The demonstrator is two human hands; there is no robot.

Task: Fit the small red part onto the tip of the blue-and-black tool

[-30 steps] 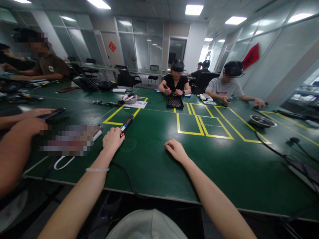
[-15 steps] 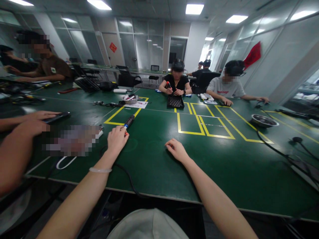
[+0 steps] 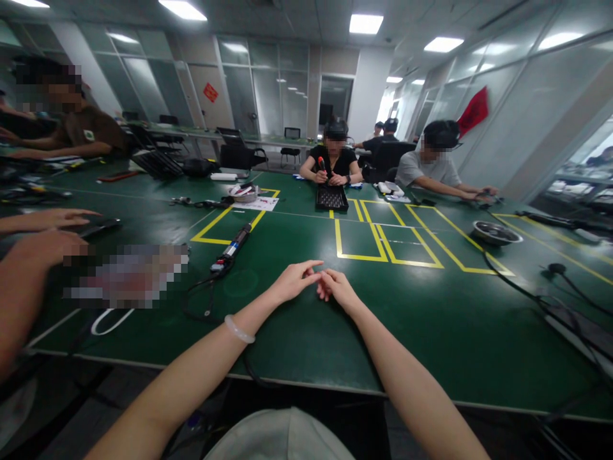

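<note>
My left hand [image 3: 293, 280] rests on the green table [image 3: 297, 332] with its fingers stretched toward my right hand [image 3: 336, 287], fingertips touching. It holds nothing. My right hand lies loosely curled on the table, and nothing shows in it. A black electric screwdriver [image 3: 233, 246] with a blue band and a cord lies on the table to the left of my hands, apart from them.
A neighbour's arms [image 3: 29, 255] and a black device lie at the left. Yellow tape boxes [image 3: 378, 239] mark the table ahead. A black tray [image 3: 331, 197] sits before a person opposite. A metal bowl [image 3: 495, 232] and cables [image 3: 550, 300] lie at right.
My left hand let go of the screwdriver and moved right to meet my right hand. The screwdriver now lies on the table.
</note>
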